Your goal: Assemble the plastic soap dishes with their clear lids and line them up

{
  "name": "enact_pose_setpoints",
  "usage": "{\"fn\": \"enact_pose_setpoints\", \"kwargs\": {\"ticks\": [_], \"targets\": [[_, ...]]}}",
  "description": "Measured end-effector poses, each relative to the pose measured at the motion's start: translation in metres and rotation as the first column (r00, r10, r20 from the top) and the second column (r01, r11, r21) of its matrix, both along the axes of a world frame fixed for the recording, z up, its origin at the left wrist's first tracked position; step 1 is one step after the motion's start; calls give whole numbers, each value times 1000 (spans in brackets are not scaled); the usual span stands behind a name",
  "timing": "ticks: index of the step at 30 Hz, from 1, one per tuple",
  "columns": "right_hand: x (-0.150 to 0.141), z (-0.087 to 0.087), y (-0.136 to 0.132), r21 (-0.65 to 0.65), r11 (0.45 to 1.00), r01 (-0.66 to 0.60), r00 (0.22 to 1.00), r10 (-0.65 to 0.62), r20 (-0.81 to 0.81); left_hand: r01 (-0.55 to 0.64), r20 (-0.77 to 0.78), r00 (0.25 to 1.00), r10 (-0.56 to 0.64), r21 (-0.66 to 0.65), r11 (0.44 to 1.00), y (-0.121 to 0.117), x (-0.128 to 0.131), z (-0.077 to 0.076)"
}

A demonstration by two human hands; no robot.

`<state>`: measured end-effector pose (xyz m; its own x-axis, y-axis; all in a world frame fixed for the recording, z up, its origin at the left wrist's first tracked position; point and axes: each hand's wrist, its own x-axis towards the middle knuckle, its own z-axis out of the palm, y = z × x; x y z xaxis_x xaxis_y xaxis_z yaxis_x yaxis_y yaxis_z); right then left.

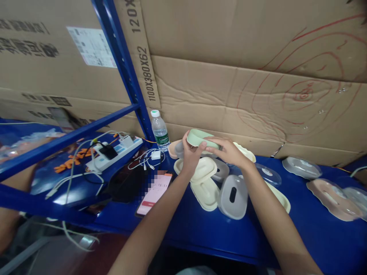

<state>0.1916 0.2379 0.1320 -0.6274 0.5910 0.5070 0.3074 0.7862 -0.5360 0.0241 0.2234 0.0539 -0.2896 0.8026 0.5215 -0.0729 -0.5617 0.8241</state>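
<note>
Both hands hold a light green oval plastic box (197, 136) above the blue table, near the cardboard wall. My left hand (191, 156) grips its left end, thumb along the near side. Fingers of my right hand (226, 151) are closed over its right end. Below them lie cream oval trays (207, 194), partly overlapping. A grey box with a dark slot (235, 200) leans beside these, and another grey piece (220, 170) sits behind it. Peach and grey pieces (173, 149) show behind my left hand, partly hidden.
A water bottle (160, 131) stands by the blue frame post (122, 65). Left of my arm are a phone (155, 193), cables and a power strip (114, 156). Clear lids (269, 175), a grey covered box (301, 168) and a peach one (332, 198) lie right. Another person's arm (11, 214) is far left.
</note>
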Motion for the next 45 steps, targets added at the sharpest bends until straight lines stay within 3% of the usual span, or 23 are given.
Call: {"fn": "enact_pose_setpoints", "kwargs": {"ticks": [3,6,9,12,17,23,26,28,30,32,35,38,42,45], "targets": [[5,-7,9,-133,991,-13,997,4,-73,6,-13,1000,-6,-15,1000,2,1,0],[9,-14,19,-193,979,61,979,-96,-179,41,15,999,-40,-6,999,1,2,1],[9,-16,24,-127,965,231,925,-258,-280,23,26,999,-23,7,1000,-1,4,5],[11,-14,25,18,922,387,887,-367,-282,-59,-7,998,59,19,998,-3,4,8],[22,-13,27,218,896,388,921,-383,-65,-211,-56,975,214,61,976,4,-9,6],[32,-22,30,232,895,381,872,-431,232,-432,-299,870,392,-79,898,17,-39,0],[38,-5,14,272,878,393,853,-459,249,-519,-460,799,386,-207,829,18,-46,0],[43,14,-11,280,896,345,884,-410,226,-538,-532,773,345,-261,802,19,-47,1],[47,30,-47,275,923,268,912,-335,237,-535,-581,760,293,-302,789,19,-46,2],[50,33,-94,286,935,212,898,-301,320,-538,-616,747,252,-336,773,19,-45,1],[55,5,-169,278,953,118,816,-253,521,-548,-650,730,210,-372,749,18,-42,2],[65,-48,-229,244,962,125,753,-252,607,-549,-700,696,163,-371,749,11,-37,5],[85,-106,-269,264,895,359,722,-446,529,-564,-794,594,126,-300,770,0,-28,10],[99,-123,-281,221,857,465,773,-515,372,-570,-836,529,143,-226,790,-6,-24,14]]}}
